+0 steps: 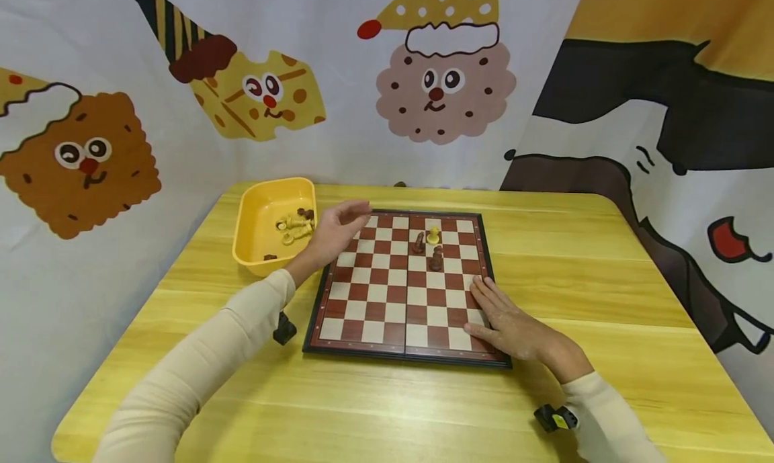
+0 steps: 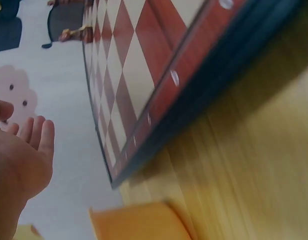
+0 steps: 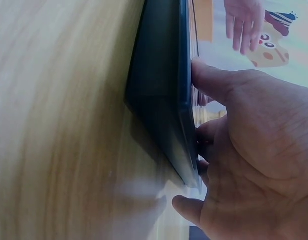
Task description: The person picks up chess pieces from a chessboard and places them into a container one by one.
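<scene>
Behind the chessboard (image 1: 376, 312), you face a white cloth (image 1: 351, 154) printed with cartoon cheese, biscuits and party hats. The worktop (image 1: 605, 281), yellow with wood grain, stretches out on every side of the board. The board itself lies flat and unfolded in front of you, its checks red-brown and cream inside a dark rim. Your cream sleeves (image 1: 181, 375) come in from the near side of the board, one to its left and one to its right. Just beside the board's far left part sits a yellow tub (image 1: 256, 211).

Your right hand (image 1: 510, 325) rests on the board's right edge, near its close corner, fingers spread and straight over the squares. Your left hand (image 1: 338, 231) hangs above the board's far left corner, palm turned inward, its fingers loosely extended. A black wrist device (image 1: 284, 328) shows at the board's near left.

Three chess pieces stand on the board's far right part: a yellow piece (image 1: 433, 235), a brown piece (image 1: 418, 242) close to its left, and a second brown piece (image 1: 436, 261) a little nearer you. Left of the board, yellow pieces (image 1: 298, 232) lie in the tub with some dark pieces (image 1: 307, 214).
</scene>
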Tool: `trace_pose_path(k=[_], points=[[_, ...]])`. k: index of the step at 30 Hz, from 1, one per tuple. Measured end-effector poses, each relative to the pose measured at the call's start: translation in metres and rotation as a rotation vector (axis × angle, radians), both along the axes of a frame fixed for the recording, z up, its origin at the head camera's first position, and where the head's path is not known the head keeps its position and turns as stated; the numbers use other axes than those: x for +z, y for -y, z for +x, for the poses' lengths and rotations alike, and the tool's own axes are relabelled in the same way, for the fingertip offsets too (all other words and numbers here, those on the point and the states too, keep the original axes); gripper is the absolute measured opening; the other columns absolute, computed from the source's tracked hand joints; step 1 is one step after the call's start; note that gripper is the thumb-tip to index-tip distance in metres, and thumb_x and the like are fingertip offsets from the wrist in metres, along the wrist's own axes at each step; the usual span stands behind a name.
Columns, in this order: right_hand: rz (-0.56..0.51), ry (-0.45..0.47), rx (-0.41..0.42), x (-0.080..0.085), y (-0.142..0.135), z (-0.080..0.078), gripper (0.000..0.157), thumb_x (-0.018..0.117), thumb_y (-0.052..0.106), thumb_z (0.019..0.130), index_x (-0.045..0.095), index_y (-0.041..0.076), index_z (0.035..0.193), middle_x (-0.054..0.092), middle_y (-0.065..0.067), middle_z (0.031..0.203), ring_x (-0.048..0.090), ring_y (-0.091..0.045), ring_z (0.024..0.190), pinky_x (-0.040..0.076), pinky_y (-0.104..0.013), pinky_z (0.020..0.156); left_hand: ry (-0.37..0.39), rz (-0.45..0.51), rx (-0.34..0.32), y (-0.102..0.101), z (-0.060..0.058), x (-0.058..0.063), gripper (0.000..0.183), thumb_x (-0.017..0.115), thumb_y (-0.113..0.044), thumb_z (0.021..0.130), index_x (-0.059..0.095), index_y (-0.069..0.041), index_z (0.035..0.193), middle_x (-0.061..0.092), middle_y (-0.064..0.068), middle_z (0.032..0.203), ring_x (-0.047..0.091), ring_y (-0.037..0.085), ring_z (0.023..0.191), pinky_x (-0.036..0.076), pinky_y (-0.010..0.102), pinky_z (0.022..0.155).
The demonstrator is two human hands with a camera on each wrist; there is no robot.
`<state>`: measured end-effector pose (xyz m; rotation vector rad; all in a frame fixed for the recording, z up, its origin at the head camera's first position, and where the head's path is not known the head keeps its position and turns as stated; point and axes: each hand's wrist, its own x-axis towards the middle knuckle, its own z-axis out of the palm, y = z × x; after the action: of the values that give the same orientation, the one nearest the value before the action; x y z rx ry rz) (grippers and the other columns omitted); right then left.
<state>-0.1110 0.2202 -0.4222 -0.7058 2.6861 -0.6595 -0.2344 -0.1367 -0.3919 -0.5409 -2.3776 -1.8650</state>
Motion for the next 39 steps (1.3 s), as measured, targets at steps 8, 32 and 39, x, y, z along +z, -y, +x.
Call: trace_pose_path(k=[8,32,39], points=[[-0.006,0.016,-0.002,0.001,0.001,-0.001,0.083,0.052,0.046,0.106,0.015,-0.007,0.159,0.005,-0.024,0.167,-0.003,-0.042,0.152,0.014,-0.063,0.117,0.090,-0.077,-0.033,-0.032,-0.010,-0.013,0.036,0.066,-0.014,0.101,0.063,-0.005,0.137,0.065,0.015,0.129,0.062,0.025,0.114,0.054,0.048,0.091],[-0.047,0.014,-0.017,-0.009,-0.004,-0.003,0.086,0.054,0.047,0.105,0.015,-0.007,0.159,0.005,-0.024,0.167,-0.005,-0.040,0.152,0.011,-0.065,0.117,0.119,-0.219,-0.089,-0.084,-0.020,-0.044,0.030,0.081,-0.013,0.090,0.074,-0.004,0.117,0.072,0.005,0.110,0.067,0.016,0.100,0.056,0.028,0.083],[-0.091,-0.025,0.004,-0.007,-0.002,-0.002,0.084,0.058,0.042,0.104,0.019,-0.011,0.157,0.010,-0.029,0.164,0.000,-0.046,0.151,0.014,-0.068,0.114,0.094,-0.289,-0.077,-0.082,-0.020,-0.042,0.026,0.076,-0.013,0.094,0.075,-0.005,0.120,0.072,0.004,0.114,0.066,0.014,0.103,0.055,0.028,0.087]])
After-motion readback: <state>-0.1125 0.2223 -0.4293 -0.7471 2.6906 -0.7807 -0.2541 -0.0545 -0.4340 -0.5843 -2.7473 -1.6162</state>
